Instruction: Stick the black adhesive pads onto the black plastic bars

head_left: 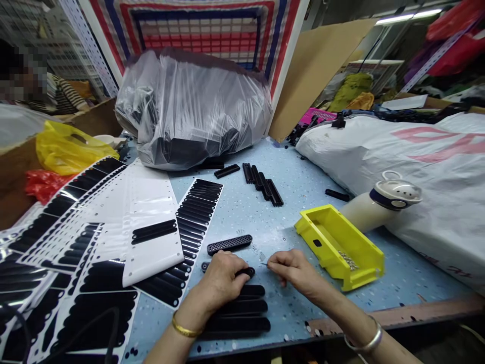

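Observation:
My left hand (223, 278) is closed over a slim black bar with rounded ends (248, 273), whose two ends show on either side of the fingers. My right hand (293, 270) pinches a thin, pin-like metal piece (264, 263), its tip pointing left towards that bar, with a small gap between. Just beyond the left hand lies a black bar with a textured top (229, 244). Several smooth black bars (246, 307) rest side by side below the left hand, which partly hides them.
A yellow bin (322, 253) holding small metal bits (346, 260) stands at right, beside a tilted bottle (379, 202). Sheets of black strips (197, 217) cover the left. More black bars (261, 182) lie farther back, before a plastic-wrapped bundle (197, 106). A white sack (379, 146) lies right.

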{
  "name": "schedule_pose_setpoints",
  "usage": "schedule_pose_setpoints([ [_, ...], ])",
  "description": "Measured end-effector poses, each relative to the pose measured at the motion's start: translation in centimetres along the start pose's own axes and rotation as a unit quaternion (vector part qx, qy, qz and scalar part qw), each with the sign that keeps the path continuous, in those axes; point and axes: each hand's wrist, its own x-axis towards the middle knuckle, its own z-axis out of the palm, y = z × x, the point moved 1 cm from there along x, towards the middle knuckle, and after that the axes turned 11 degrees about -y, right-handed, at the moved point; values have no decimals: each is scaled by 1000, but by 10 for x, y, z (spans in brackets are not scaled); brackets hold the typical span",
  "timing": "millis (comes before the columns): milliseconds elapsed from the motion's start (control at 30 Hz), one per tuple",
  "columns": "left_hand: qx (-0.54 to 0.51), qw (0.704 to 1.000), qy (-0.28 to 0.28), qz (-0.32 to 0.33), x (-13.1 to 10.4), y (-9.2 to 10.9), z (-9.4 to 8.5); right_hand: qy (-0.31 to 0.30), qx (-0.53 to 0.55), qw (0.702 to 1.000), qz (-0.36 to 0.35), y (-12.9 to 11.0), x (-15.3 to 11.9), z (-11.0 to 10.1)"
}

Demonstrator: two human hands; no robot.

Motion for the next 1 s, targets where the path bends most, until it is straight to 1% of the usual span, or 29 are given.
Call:
schedule_pose_setpoints([
  [33, -2, 1000, 0, -1, 0, 0, 0, 36, -55, 998, -2, 8, -1, -6],
  [100, -2, 1000, 1, -3, 0, 0, 1, 103, -170, 980, 6, 23, -3, -18],
  [167, 0, 1000, 3, -7, 1, -1, 0, 134, -262, 955, 35, 34, -3, -27],
  [267, 0, 1000, 2, -8, 1, -1, 0, 133, -347, 926, 63, 42, -4, -35],
  [333, -2, 1000, 3, -8, 2, -1, 0, 132, -362, 921, 56, 41, -6, -38],
  [433, 1, 1000, 10, -2, 2, -2, 1, 135, -386, 911, 50, 33, -13, -39],
  [500, 3, 1000, 19, 6, 1, -2, 1, 151, -394, 906, 36, 23, -18, -37],
  [533, 3, 1000, 22, 8, 1, -2, 1, 162, -387, 907, 24, 17, -20, -33],
  [600, 2, 1000, 22, 9, 1, -2, 1, 157, -339, 928, -11, 4, -21, -22],
  [667, 3, 1000, 19, 6, 1, -2, 2, 114, -259, 958, -43, -10, -19, -4],
  [733, 4, 1000, 21, 3, 1, -2, 2, 73, -188, 977, -62, -20, -13, 13],
  [800, 10, 1000, 21, 1, 1, -2, 2, 71, -134, 987, -58, -27, -7, 27],
  [867, 22, 1000, 16, -3, 1, -2, 2, 81, -91, 992, -44, -30, 0, 35],
  [1000, 26, 1000, 10, -4, 2, -2, 4, 90, -40, 995, -19, -30, 10, 41],
])
